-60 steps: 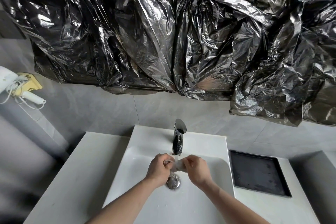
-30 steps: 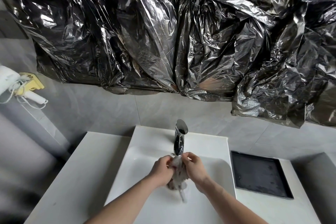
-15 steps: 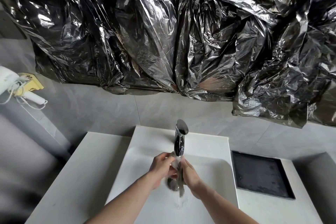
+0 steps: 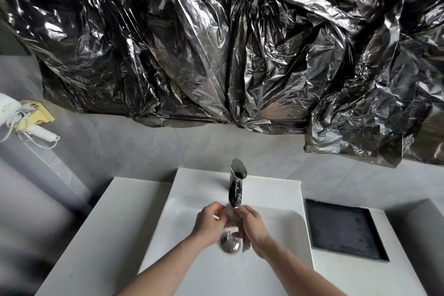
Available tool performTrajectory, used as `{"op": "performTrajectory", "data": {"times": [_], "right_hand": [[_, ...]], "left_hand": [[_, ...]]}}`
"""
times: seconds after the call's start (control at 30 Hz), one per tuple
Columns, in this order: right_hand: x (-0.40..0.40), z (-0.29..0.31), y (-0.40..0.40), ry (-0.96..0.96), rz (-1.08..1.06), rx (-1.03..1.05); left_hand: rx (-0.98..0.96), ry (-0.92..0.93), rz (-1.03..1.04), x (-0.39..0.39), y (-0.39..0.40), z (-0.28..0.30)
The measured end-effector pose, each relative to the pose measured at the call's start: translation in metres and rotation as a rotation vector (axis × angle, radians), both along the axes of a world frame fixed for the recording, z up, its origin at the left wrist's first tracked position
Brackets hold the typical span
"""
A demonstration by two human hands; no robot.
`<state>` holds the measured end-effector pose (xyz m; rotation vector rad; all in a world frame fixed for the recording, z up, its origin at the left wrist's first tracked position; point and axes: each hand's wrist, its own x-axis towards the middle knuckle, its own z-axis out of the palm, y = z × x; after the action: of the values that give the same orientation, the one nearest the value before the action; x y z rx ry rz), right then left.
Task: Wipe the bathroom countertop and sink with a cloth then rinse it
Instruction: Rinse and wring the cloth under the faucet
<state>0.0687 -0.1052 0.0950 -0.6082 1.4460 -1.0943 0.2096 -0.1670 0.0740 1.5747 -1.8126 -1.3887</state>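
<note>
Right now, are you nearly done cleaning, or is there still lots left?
Nearly done, it seems. The countertop looks clean, so the wiping appears finished. In hand is the rinse: the left hand and right hand squeeze the cloth under the faucet, above the drain in the sink. Left to do: probably finishing the rinse and wringing the cloth.

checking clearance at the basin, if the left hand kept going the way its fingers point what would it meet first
The left hand points right, into the wet cloth it grips; just beyond that is the right hand.
</note>
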Motion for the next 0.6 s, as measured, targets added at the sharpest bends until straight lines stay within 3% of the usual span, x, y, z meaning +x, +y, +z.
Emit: {"op": "performTrajectory", "data": {"times": [0.1, 0.27, 0.37, 0.47, 0.6], "right_hand": [[-0.003, -0.008, 0.007, -0.124, -0.028, 0.035], [0.003, -0.034, 0.012, -0.172, 0.167, 0.209], [0.013, -0.029, 0.009, -0.356, 0.121, 0.2], [0.011, -0.029, 0.003, -0.34, 0.041, 0.194], [0.005, -0.04, -0.004, -0.28, -0.025, 0.239]], "left_hand": [[0.033, 0.034, 0.055, -0.002, -0.002, 0.003], [0.19, 0.133, 0.103, -0.003, 0.008, 0.007], [0.131, -0.022, -0.103, 0.005, 0.008, -0.001], [0.05, -0.224, -0.326, 0.013, 0.005, 0.005], [-0.158, -0.383, -0.27, 0.023, -0.013, 0.03]]}}
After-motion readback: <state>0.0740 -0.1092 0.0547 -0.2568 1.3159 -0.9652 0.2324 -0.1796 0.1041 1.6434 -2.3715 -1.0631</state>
